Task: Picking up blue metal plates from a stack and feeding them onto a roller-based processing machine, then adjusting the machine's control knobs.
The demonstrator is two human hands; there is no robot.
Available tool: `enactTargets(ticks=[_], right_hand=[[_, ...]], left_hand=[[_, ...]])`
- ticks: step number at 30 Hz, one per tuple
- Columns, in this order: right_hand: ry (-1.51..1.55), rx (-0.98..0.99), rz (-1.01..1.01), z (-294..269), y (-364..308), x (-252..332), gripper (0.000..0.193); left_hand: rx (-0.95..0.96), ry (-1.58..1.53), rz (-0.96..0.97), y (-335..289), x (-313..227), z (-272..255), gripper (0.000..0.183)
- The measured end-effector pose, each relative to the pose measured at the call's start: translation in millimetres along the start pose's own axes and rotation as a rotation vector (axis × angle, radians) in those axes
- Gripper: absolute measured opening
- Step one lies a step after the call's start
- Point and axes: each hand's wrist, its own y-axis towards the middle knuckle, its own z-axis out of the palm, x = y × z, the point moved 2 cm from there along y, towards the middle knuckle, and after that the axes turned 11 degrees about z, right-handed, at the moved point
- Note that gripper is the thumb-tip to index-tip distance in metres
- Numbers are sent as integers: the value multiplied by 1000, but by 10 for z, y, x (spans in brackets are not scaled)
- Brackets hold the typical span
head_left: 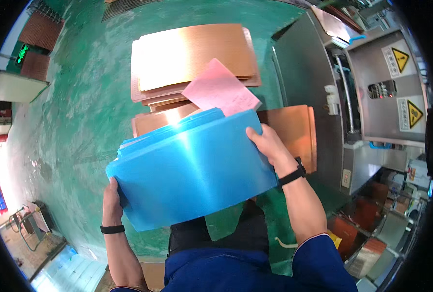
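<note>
While a stack of blue sheets is held near the middle of the view, its left end is gripped by the left hand at eight o'clock and its right end by the right hand at about two o'clock. Both hands are closed about the edges (most of the fingers are hidden by the sheets), the right thumb being pressed on the top face. Beyond, at twelve o'clock, copper-coloured sheets are piled, their near edge partly covered by a pink paper.
</note>
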Motion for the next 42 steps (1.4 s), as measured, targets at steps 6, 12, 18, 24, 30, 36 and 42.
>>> enactTargets(ticks=[6,12,18,24,30,36,42], right_hand=[[133,-99,51,-827,-1410,-932,38],[484,-110,229,-1693,-2747,-2213,36],[691,-325,204,-3030,-4459,-3394,34],[777,-557,-38,-4244,-5727,-4511,37],[1051,-795,-240,-5270,-6900,-4912,37],[1087,-1044,-177,-6155,-7309,-5522,35],[1156,-1185,-154,-7206,-7755,-5862,34]], left_hand=[[148,5,-87,-803,356,589,53],[306,294,4,-1649,738,1455,56],[474,458,188,-3119,707,3270,47],[731,502,484,-4237,609,5074,39],[1015,642,447,-5150,642,7233,45],[1108,869,648,-6148,855,8944,47],[1262,767,490,-7411,1032,10422,48]])
